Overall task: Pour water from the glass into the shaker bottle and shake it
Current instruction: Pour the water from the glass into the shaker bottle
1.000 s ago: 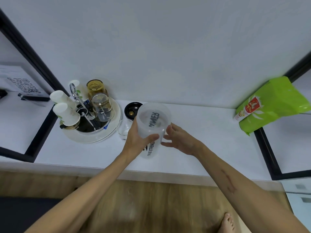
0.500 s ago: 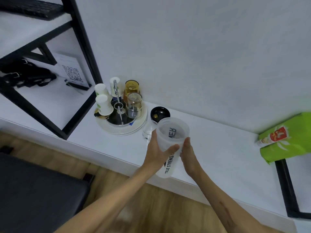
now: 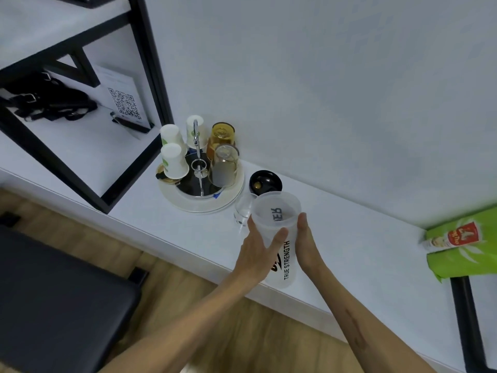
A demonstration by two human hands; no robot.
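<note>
A translucent shaker bottle [image 3: 279,232] with black "TRUE STRENGTH" lettering stands open-topped on the white counter [image 3: 363,254]. My left hand [image 3: 256,251] wraps its left side, thumb across the front. Flat against its right side rests my right hand [image 3: 306,246]. A clear drinking glass [image 3: 243,211] stands just behind and left of the bottle, partly hidden by it. The bottle's black lid [image 3: 265,181] lies upside down behind the glass.
A round tray [image 3: 199,203] at the back left carries upturned paper cups, two upturned glasses and a metal stand. A green packet [image 3: 462,246] lies at the right. A black shelf frame [image 3: 150,76] rises on the left, a dark seat [image 3: 53,305] below.
The view has swung left and tilted, bringing the shelf and seat into sight. Both hands remain on the bottle; my right hand has closed flat against its side.
</note>
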